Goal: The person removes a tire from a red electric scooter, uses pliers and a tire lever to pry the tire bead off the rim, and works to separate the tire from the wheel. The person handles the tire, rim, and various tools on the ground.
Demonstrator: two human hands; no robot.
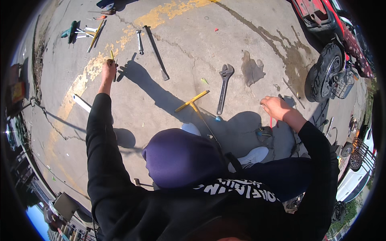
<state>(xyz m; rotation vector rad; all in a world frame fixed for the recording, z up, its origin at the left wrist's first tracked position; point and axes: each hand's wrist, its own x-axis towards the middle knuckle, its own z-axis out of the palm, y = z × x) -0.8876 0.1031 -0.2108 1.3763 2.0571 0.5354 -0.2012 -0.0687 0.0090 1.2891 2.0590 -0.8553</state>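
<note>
My left hand (109, 70) is stretched out at the upper left, its fingers closed around a slim tool with a yellow-green handle (112, 54). A combination wrench (139, 42) and a long steel pry bar (156, 53) lie on the concrete to its right. My right hand (271, 107) hangs over the ground at the right, fingers bent together; whether it holds something small cannot be told. Red handles (271, 122) show just below it. Between my hands lie a large adjustable wrench (223, 89) and a yellow T-handle wrench (193, 103).
A green-handled tool (72, 32) and more T-handle wrenches (95, 36) lie at the upper left. A motorcycle wheel (325, 73) stands at the right, with a thin rod (294, 93) beside it. My white shoe (251, 157) is near the lower middle.
</note>
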